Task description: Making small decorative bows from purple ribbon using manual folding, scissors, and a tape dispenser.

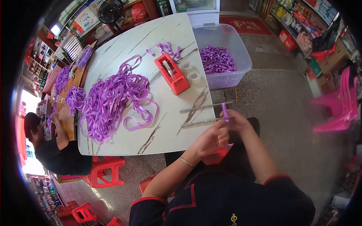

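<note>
A short loop of purple ribbon (225, 112) stands upright between my hands, just off the right edge of the table. My left hand (214, 140) is closed, its fingers curled and their tips at the ribbon's lower end. Facing it, my right hand (236, 122) pinches the same ribbon, though its fingertips are partly hidden. Two thin metal bars (201, 107) stick out across the table edge beside my hands. Farther up the table is a red tape dispenser (172, 73) with several short purple pieces (168, 49) behind it.
A big heap of purple ribbon (109, 105) covers the table's left part. Clear tape rolls (194, 77) lie near the dispenser. Beyond the right edge stands a clear plastic bin (226, 80) of purple pieces. A co-worker (56, 143) sits at left; pink chairs (339, 101) stand right.
</note>
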The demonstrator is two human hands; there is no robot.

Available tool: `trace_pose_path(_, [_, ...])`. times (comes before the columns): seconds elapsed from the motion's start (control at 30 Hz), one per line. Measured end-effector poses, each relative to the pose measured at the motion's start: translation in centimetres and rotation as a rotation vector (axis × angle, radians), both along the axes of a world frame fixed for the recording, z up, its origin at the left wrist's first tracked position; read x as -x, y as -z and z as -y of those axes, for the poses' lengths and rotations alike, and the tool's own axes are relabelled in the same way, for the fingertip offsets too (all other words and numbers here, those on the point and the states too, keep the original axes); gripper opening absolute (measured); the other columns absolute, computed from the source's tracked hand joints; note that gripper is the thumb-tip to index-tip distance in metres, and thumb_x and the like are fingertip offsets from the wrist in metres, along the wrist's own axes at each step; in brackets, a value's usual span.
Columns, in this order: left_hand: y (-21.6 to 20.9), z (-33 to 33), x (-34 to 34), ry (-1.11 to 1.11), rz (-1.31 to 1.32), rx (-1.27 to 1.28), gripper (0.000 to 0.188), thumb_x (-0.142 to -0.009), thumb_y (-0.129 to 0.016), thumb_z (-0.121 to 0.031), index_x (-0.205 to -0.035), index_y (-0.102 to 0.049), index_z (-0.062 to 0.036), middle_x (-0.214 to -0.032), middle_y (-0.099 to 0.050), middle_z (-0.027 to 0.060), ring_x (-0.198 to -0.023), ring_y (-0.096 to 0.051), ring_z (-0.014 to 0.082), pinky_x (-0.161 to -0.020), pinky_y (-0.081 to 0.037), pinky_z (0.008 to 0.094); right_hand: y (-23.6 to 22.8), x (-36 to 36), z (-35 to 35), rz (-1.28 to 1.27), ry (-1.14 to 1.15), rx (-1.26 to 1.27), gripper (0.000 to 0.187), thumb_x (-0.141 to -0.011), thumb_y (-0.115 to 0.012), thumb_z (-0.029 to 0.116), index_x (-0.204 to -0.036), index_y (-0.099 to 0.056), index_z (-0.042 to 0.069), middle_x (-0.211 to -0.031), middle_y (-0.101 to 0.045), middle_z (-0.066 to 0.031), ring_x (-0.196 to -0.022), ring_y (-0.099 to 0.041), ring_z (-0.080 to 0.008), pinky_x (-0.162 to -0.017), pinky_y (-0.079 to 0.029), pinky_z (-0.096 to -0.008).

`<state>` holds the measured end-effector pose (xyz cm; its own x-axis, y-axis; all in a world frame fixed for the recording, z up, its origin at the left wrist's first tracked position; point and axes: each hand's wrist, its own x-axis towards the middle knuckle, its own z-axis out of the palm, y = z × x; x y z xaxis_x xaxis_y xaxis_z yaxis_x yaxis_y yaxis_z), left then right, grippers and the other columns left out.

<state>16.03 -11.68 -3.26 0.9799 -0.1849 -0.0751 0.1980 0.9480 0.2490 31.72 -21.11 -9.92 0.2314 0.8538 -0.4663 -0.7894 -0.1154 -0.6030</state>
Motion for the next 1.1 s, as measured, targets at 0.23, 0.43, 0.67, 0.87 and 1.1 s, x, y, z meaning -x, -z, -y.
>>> trace_pose_path(0.23, [-0.3, 0.2, -0.3, -0.010, -0.063, -0.032, 0.050, -0.083, -0.052, -0.012, -0.129, -0.034, -0.0084, -0.066, -0.034, -0.0031, -0.061, -0.035, 0.0089, -0.058, -0.032, 0.0219, 5.6, 1.2, -1.2, -0.561, -0.131, -0.515, 0.027, -0.086, -0.057, 0.026, -0.104, -0.055, 0.006, -0.076, -0.061, -0.0026, -0.065, -0.059, -0.0126, -0.060, -0.050, -0.0274])
trace_pose_path(0.43, [0.1, 0.2, -0.3, 0.006, 0.013, 0.004, 0.043, -0.086, -0.048, -0.012, -0.127, -0.034, -0.0116, -0.070, -0.035, -0.0030, -0.064, -0.038, 0.0091, -0.060, -0.035, 0.0209, 2.6, 1.0, -0.8, -0.111, 0.011, -0.183, 0.024, -0.087, -0.055, 0.030, -0.095, -0.058, 0.007, -0.072, -0.057, 0.0006, -0.061, -0.054, -0.0076, -0.057, -0.046, -0.0241])
trace_pose_path(0.67, [0.1, 0.1, -0.1, -0.011, -0.045, -0.012, 0.048, -0.084, -0.050, -0.011, -0.128, -0.030, -0.0114, -0.069, -0.035, -0.0016, -0.063, -0.037, 0.0112, -0.059, -0.033, 0.0225, -4.6, 0.9, 1.4, 1.000, 0.281, 0.348, 0.035, -0.087, -0.050, 0.039, -0.076, -0.063, 0.009, -0.069, -0.055, -0.0001, -0.067, -0.056, -0.0138, -0.056, -0.042, -0.0301])
trace_pose_path(0.87, [0.3, 0.0, 0.0, -0.004, -0.015, -0.017, 0.048, -0.085, -0.050, -0.012, -0.128, -0.029, -0.0108, -0.070, -0.036, -0.0018, -0.065, -0.040, 0.0111, -0.061, -0.035, 0.0220, -9.3, 2.6, 0.2, 1.715, 0.088, 0.613, 0.031, -0.079, -0.061, 0.038, -0.076, -0.063, 0.007, -0.071, -0.059, -0.0056, -0.062, -0.057, -0.0212, -0.057, -0.044, -0.0337])
trace_pose_path(1.1, [-0.2, 0.2, -0.3, 0.000, 0.007, -0.017, 0.050, -0.086, -0.052, -0.014, -0.130, -0.031, -0.0096, -0.070, -0.037, -0.0019, -0.065, -0.040, 0.0104, -0.060, -0.035, 0.0210, -3.6, -2.3, 1.2, 0.542, -0.034, 0.227, 0.018, -0.080, -0.064, 0.029, -0.081, -0.064, 0.011, -0.068, -0.058, 0.0065, -0.054, -0.049, -0.0067, -0.046, -0.035, -0.0223])
